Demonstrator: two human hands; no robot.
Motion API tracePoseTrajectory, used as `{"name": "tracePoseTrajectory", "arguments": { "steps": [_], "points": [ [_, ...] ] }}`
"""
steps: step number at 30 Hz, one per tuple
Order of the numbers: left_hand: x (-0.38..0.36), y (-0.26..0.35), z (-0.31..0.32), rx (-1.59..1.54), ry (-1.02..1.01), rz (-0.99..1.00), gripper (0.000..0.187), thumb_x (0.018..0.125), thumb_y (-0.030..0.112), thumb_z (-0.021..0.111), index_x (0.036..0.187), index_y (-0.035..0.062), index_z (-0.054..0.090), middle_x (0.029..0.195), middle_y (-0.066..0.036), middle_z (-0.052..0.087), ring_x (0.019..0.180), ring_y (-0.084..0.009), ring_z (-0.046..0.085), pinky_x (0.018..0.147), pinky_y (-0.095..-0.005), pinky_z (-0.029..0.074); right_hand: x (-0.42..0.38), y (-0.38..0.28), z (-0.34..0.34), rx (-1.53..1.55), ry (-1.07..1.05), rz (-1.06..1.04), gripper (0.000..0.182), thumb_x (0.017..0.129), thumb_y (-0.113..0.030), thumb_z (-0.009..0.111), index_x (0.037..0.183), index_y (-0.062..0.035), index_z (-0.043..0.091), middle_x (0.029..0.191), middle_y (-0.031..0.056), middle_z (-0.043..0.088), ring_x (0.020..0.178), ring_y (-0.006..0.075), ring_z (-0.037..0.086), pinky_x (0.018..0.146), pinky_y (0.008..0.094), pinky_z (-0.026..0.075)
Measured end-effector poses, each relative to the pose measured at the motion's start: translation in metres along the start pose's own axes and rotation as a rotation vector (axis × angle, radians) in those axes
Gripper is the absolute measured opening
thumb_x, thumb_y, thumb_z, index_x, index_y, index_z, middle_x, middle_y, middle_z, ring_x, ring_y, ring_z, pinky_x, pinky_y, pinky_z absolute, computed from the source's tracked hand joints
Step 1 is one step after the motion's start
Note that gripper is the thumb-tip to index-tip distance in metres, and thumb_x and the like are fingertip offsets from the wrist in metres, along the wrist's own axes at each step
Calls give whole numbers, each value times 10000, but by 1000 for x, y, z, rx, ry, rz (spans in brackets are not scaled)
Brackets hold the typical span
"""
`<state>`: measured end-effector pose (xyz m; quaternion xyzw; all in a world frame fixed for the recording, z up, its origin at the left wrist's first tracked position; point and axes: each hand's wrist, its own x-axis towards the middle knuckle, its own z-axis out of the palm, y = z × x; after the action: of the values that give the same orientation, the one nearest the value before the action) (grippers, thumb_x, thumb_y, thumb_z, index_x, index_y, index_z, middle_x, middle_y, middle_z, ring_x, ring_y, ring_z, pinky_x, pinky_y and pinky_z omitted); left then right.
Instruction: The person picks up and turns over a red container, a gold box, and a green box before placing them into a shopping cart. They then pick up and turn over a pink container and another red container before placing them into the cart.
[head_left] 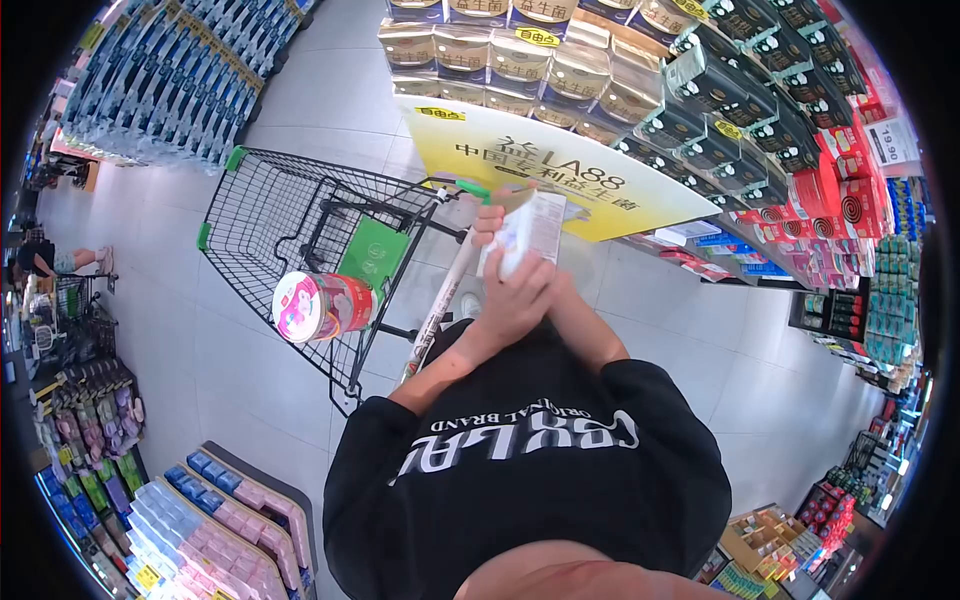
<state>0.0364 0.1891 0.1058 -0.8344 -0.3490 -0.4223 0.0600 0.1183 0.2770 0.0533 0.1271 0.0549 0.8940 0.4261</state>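
Note:
In front of my chest, both hands hold a white box (543, 228) with small print on its side and a gold-coloured part at the top. My left hand (520, 292) is closed over its near side. My right hand (488, 222) appears to reach beneath the box, and its fingers curl around the left edge; its palm is hidden. Just left of the hands is the handlebar (437, 305) of a wire shopping cart (262, 185). Inside the cart sits a round red and pink tub (343, 303) with a printed lid.
Stacked gold boxes (515, 62) and black packs (715, 95) fill the display ahead, above a yellow sign (560, 175). Blue packages (165, 80) stand at upper left. A low stand of pink and blue packs (215, 530) is at lower left. A person (60, 258) is at far left.

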Motion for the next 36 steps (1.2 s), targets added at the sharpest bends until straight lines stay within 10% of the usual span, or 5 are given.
{"name": "tracePoseTrajectory", "arguments": {
  "steps": [5,17,26,33,36],
  "points": [
    [2,18,-2,-48,14,47,215,698,128,684,901,199,665,1093,1,534,1124,-215,451,989,-537,263,-17,12,15,56,-75,-5,549,842,-603,517,1073,-109,584,932,61,565,873,216,535,823,331,423],
    [-60,-54,-24,-419,-175,-736,488,827,71,615,1265,-29,424,1244,-228,407,1179,-374,399,1014,-433,324,10,-154,238,-2597,640,-779,677,647,-329,846,1156,-29,516,1071,100,619,1004,169,583,846,306,490],
    [-135,-155,-137,401,263,-992,507,823,195,634,1237,-38,457,1206,-226,476,1172,-364,409,1013,-452,301,76,-299,192,-1819,533,-368,599,801,-122,721,1328,-117,435,1262,65,526,1177,202,490,1011,396,372],
    [-234,-217,-159,489,78,-1481,779,782,446,669,1262,-119,429,1244,-308,479,1157,-424,468,993,-460,366,77,-208,205,-3024,518,-1243,515,835,-141,642,1299,-25,451,1258,176,529,1117,242,542,936,390,423],
    [-238,-207,-157,515,116,-1465,870,769,490,673,1269,-164,396,1251,-366,454,1198,-460,425,1024,-469,337,52,-98,140,-2478,437,-790,309,854,-129,611,1127,9,565,1144,181,593,1025,253,596,879,346,456]
  ]
}}
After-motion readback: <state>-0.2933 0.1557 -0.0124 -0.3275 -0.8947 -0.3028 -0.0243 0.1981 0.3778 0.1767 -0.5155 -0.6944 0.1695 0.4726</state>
